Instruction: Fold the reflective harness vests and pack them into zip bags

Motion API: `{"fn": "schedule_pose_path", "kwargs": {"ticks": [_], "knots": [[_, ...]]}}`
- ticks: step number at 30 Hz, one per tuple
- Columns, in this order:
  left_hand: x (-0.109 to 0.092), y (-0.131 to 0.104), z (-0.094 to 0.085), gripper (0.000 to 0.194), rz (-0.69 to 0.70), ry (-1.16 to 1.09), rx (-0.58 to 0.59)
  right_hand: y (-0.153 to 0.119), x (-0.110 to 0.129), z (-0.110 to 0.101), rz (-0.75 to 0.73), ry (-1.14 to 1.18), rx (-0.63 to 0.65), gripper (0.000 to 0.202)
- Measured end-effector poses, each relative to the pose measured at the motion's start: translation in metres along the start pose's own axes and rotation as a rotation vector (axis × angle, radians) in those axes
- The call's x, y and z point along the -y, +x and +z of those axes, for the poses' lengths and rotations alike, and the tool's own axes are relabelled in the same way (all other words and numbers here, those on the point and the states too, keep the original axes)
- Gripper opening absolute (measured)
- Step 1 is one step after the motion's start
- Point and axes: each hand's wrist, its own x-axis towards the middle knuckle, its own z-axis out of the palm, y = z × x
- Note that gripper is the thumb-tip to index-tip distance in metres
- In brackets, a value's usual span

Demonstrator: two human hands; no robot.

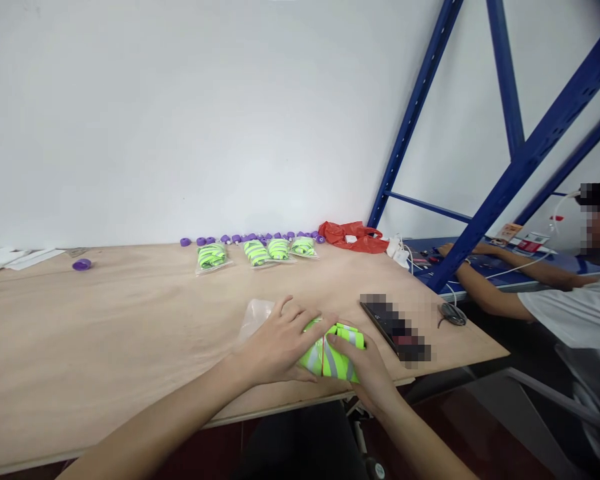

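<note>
A folded neon-yellow reflective vest (344,363) with silver stripes lies between my hands near the table's front edge. A thin red line crosses it. My left hand (285,340) grips a clear plastic bag (255,315) around the vest's left part, fingers on top and thumb underneath. The bag's far corner sticks out flat beyond that hand. My right hand (370,367) holds the vest's right end, with the thumb pressed on its top. How far the bag covers the vest is hard to make out.
Several bagged vests (213,255) sit toward the wall, before a row of purple caps (250,237). A red plastic bag (353,237) lies right of them. A phone (395,328) is beside my right hand. Blue shelf posts (480,233) and a co-worker (570,300) are at right.
</note>
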Motion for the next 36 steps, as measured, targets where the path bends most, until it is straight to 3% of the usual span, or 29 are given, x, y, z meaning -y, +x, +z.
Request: {"fn": "schedule_pose_path", "kwargs": {"ticks": [7,10,12,17,22,29,36], "knots": [[-0.004,0.001,0.017,0.108,-0.059,-0.029,0.027,0.008,-0.010,0.000,-0.073,-0.105,0.014,0.055],[-0.002,-0.002,0.024,0.117,-0.236,-0.043,-0.037,0.010,-0.013,-0.003,-0.101,-0.119,-0.028,0.052],[-0.001,-0.006,0.029,0.113,-0.321,-0.076,-0.073,0.010,-0.013,-0.005,-0.084,-0.128,-0.026,0.050],[-0.001,-0.014,0.043,0.100,-0.218,-0.119,-0.110,0.013,-0.016,-0.003,-0.012,-0.165,0.002,0.050],[-0.002,-0.012,0.056,0.093,-0.200,-0.066,-0.127,0.021,-0.024,-0.002,-0.067,-0.271,0.002,0.046],[0.005,-0.017,0.056,0.091,-0.233,-0.112,-0.099,0.018,-0.037,-0.035,-0.015,-0.164,0.298,0.044],[-0.005,-0.005,0.063,0.091,-0.215,-0.060,-0.050,0.024,-0.045,-0.020,-0.129,-0.271,0.181,0.045]]}}
